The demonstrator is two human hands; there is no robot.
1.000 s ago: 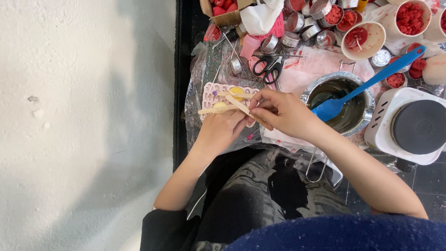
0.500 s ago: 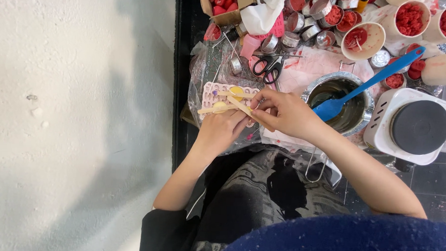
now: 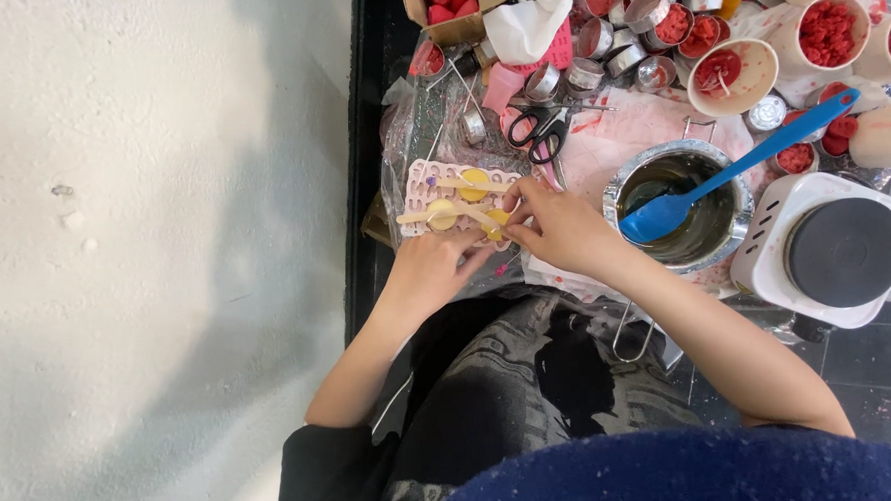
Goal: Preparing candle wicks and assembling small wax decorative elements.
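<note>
Pink mold (image 3: 432,181) looks soft, light; right hand (image 3: 565,230) fingertips pinch a thin stick (image 3: 469,214) over it, left hand (image 3: 431,271) fingers pressed together at its near edge.

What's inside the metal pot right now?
The metal pot holds dark liquid, with the blue spatula resting blade-down in it. The blade covers part of the liquid; the bottom can't be seen.

Wearer's clothing and bare forearms, seen from above.
Both forearms are bare from the elbow down, ending in the left hand (image 3: 434,271) and right hand (image 3: 565,230), neither gloved nor ringed as far as can be seen. A dark sleeve is pushed up at the left elbow. The trousers are grey-black with a mottled, washed pattern. A navy knitted garment fills the lower edge.
</note>
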